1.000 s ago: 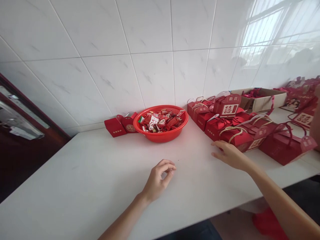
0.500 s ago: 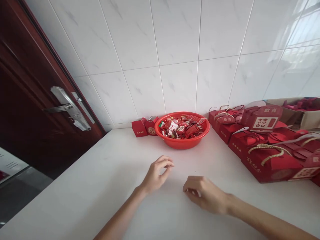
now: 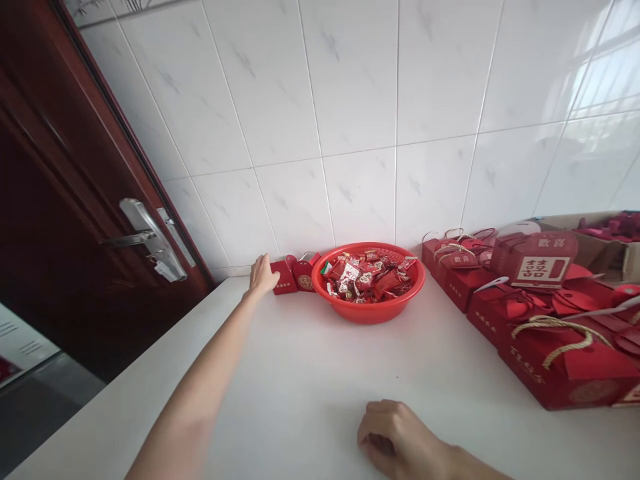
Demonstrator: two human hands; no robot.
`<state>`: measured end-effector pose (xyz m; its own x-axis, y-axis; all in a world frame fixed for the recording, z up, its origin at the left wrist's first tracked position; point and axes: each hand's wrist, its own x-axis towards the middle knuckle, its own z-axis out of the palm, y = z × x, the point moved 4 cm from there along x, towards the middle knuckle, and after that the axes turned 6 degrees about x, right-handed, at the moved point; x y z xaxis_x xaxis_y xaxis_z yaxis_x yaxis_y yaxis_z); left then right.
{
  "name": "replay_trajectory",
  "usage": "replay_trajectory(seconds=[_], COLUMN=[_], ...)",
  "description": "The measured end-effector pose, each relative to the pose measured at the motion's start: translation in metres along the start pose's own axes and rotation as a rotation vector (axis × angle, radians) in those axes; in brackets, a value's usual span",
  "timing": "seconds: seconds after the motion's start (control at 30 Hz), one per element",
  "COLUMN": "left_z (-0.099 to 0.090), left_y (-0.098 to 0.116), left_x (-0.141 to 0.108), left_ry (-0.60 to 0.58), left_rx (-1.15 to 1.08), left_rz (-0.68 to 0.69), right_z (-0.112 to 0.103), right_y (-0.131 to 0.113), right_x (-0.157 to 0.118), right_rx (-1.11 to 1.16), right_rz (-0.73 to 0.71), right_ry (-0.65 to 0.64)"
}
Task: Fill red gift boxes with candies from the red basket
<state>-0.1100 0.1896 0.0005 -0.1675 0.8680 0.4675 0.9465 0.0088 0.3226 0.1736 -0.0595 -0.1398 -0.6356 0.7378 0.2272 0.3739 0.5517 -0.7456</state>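
My left hand reaches to the back of the white table, at the left side of a small red box; its thumb is apart from the fingers, and a firm grip on the box cannot be made out. Beside that box is another red box with a gold round print. My right hand is curled low over the front of the table, fingers bent inward, with nothing seen in it. A red plastic basket full of red-wrapped sweets sits right of the small boxes.
Many red gift boxes with rope handles crowd the table's right side. Behind them is a cardboard box holding dark red items. A tiled wall backs the table; a brown door is at the left.
My left hand has moved forward and left from mid-table to the small red box. My right hand appears lower and stays curled. The view has tilted up slightly.
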Motion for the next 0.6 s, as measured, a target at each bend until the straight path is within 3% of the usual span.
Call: replay_trajectory(seconds=[0.13,0.27,0.47,0.53,0.6], left_z=[-0.001,-0.002,-0.023,-0.038,-0.055], left_y=[0.000,-0.007,-0.008,0.000,0.016], left_x=[0.013,0.005,-0.037,-0.057,-0.080], left_ry=[-0.004,0.004,0.065,0.087,0.087], left_rx=[-0.008,-0.018,-0.084,-0.145,-0.352], left_rz=[-0.059,-0.096,-0.015,0.067,0.224], right_z=[0.012,0.016,0.004,-0.005,-0.015], right_y=[0.018,0.024,0.009,0.005,0.002], right_x=[0.006,0.007,-0.001,-0.002,-0.002], right_rx=[-0.043,-0.069,0.057,0.173,0.294], right_rz=[-0.008,-0.021,0.010,0.060,0.127], right_ry=[-0.025,-0.037,0.009,0.018,0.039])
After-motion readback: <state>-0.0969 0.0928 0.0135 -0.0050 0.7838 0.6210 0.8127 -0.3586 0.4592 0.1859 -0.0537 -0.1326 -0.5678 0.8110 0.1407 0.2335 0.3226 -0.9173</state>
